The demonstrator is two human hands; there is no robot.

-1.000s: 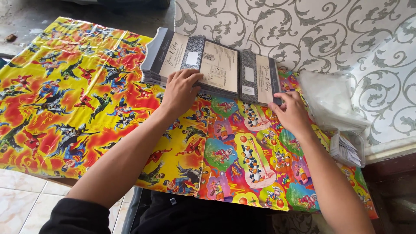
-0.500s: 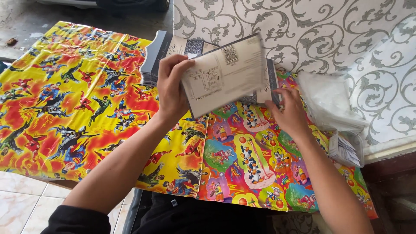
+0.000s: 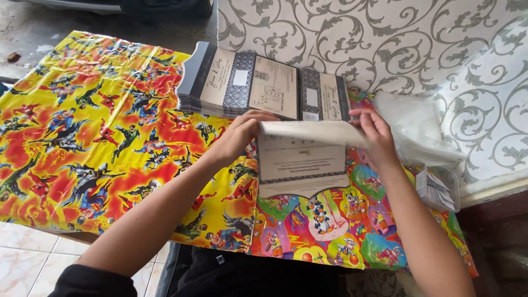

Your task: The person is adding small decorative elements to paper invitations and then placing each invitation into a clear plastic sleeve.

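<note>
the card (image 3: 301, 159) is a cream folded one with dark patterned borders and a scalloped lower edge, small print across its face. it's held just above the desk (image 3: 82, 137), in front of the stack of matching cards (image 3: 258, 82), top flap bent toward the camera. left hand (image 3: 240, 133) has its fingers clamped on the upper left edge, right hand (image 3: 375, 132) has its fingers pinched on the upper right corner. half a second ago the card was lifted up high and tilted in the left hand alone, the right hand low beside it; now it's lower with both hands on it. clear plastic sleeves (image 3: 418, 129) lie to the right on the cartoon-print cover.
</note>
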